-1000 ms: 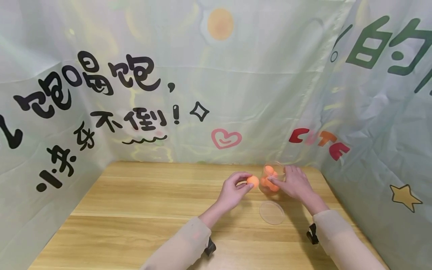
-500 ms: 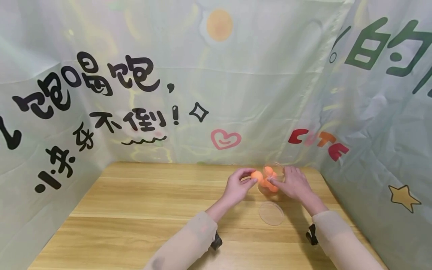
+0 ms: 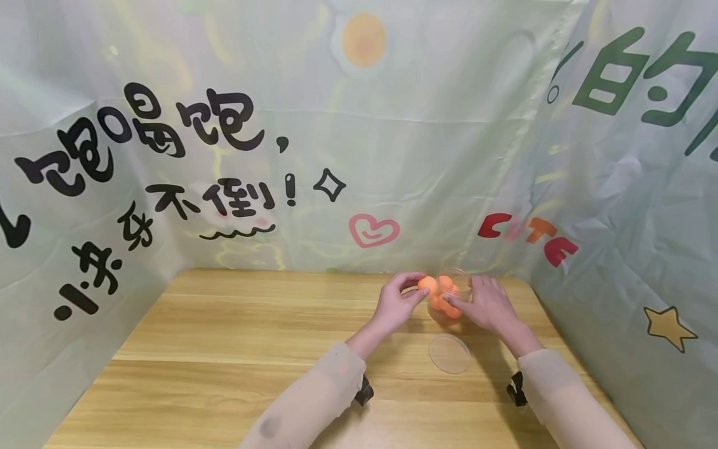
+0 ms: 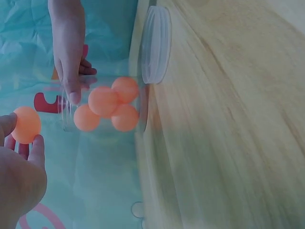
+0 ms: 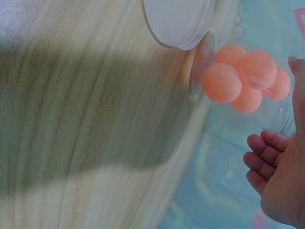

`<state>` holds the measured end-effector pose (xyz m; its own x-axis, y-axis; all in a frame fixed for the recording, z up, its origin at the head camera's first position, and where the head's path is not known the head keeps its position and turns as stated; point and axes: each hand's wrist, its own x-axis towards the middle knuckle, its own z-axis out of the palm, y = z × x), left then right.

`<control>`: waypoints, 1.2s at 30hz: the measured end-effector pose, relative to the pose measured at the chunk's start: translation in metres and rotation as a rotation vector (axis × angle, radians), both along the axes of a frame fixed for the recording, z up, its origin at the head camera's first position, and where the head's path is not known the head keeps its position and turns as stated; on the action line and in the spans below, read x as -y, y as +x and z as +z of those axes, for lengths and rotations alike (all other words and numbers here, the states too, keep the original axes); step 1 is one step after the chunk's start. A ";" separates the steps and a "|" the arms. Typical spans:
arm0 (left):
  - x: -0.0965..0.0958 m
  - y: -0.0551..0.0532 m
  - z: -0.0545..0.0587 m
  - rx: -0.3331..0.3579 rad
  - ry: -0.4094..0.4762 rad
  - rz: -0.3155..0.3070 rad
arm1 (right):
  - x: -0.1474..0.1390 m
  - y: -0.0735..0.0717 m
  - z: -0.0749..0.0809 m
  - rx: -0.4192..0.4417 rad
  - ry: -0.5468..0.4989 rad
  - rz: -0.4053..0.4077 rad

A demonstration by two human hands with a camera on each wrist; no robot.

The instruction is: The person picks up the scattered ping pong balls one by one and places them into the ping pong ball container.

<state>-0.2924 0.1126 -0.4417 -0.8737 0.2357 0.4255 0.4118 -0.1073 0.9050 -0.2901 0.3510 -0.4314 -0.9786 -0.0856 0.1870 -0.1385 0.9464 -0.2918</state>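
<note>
An orange ping-pong ball [image 3: 429, 285] is pinched between the thumb and fingers of my left hand [image 3: 394, 304], raised beside the mouth of a clear plastic jar [image 4: 106, 126]. In the left wrist view the ball sits just outside the jar's rim. The jar stands upright on the table with several orange ping-pong balls [image 3: 450, 307] heaped in its lower part. My right hand [image 3: 491, 304] grips the jar near its top, thumb on the near side and fingers round the right side. A round clear lid [image 3: 450, 353] lies flat on the table in front of the jar.
The wooden table [image 3: 252, 343] runs back to a printed cloth backdrop [image 3: 437, 162] behind the jar. More cloth hangs along the left and right sides. Near each sleeve cuff shows a black wrist strap [image 3: 516, 389].
My left hand has moved right and slightly up with its ball, from left of the jar to beside its mouth. The right hand and the jar have stayed in place.
</note>
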 end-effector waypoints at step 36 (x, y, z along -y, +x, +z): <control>-0.035 -0.023 0.015 0.035 -0.101 0.002 | -0.001 0.000 0.000 -0.006 0.013 -0.008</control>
<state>-0.3157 0.1479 -0.4270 -0.8881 0.2745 0.3686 0.3797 -0.0138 0.9250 -0.2905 0.3521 -0.4315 -0.9782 -0.0799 0.1917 -0.1324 0.9511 -0.2790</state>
